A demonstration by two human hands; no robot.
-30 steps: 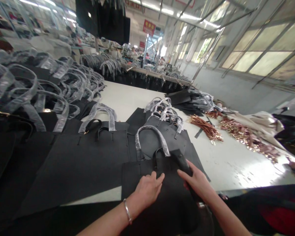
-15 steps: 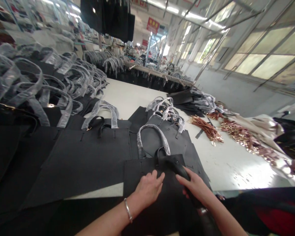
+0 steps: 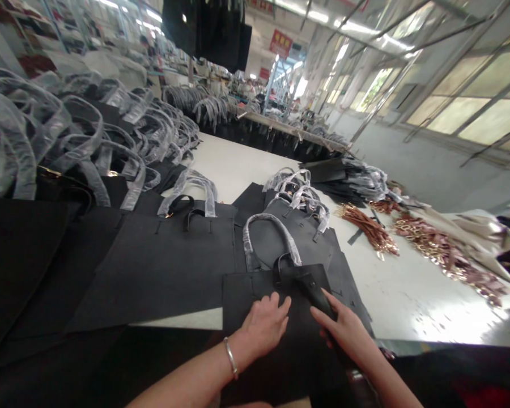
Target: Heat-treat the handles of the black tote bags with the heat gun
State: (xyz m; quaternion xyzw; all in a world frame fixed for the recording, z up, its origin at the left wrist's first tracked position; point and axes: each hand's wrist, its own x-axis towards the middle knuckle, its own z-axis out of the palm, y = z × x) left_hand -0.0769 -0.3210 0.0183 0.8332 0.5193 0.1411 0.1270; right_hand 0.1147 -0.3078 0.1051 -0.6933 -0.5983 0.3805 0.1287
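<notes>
A black tote bag panel (image 3: 236, 300) lies before me, its handle (image 3: 268, 217) wrapped in clear plastic and standing in an arch at the top edge. My left hand (image 3: 266, 323), with a silver bangle at the wrist, rests on the panel, fingers apart and partly bent. My right hand (image 3: 344, 326) is closed around a black handheld tool (image 3: 317, 297) with a rounded head and a long grip. The tool's head sits over the panel's upper edge, beside a small black strap loop (image 3: 276, 269). Its exact kind is unclear, and its tip cannot be made out against the black material.
More black bag panels (image 3: 174, 255) lie left, with plastic-wrapped handles (image 3: 127, 136) heaped behind. Brown straps with gold clasps (image 3: 368, 229) lie on the white table (image 3: 408, 294) at right. Black pieces (image 3: 204, 34) hang overhead.
The whole view has shifted slightly, so the scene sits further right. Both hands keep almost the same place on the panel, and the tool stays at its upper edge.
</notes>
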